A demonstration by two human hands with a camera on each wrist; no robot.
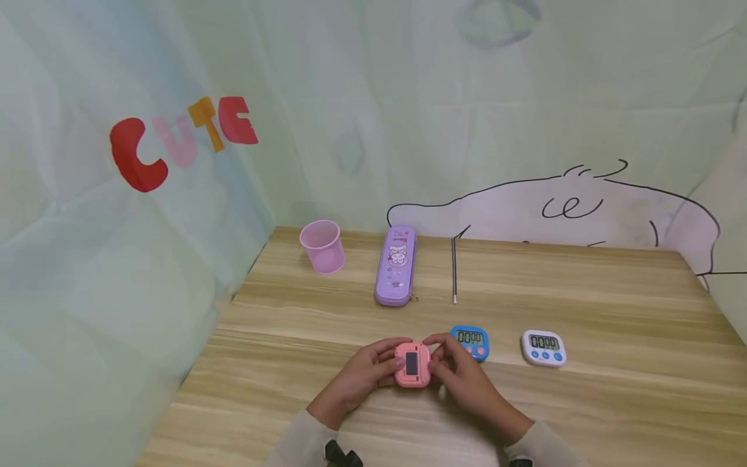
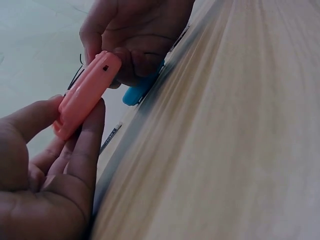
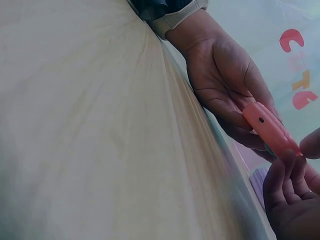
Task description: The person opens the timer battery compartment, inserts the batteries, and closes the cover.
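stretching across the view is the wooden table point(image 1: 583, 402), and standing along its back are a purple pencil case point(image 1: 396, 265) and a pink cup point(image 1: 323, 246). sitting just right of the hands are a blue timer point(image 1: 471, 342) and a white timer point(image 1: 543, 349). both hands are holding the pink timer point(image 1: 412, 365) between them, just above the near table edge: the left hand point(image 1: 357, 379) is pinching its left side, the right hand point(image 1: 462, 376) is curling round its right side. its long axis is running away from the person, screen up, equally near both hands.
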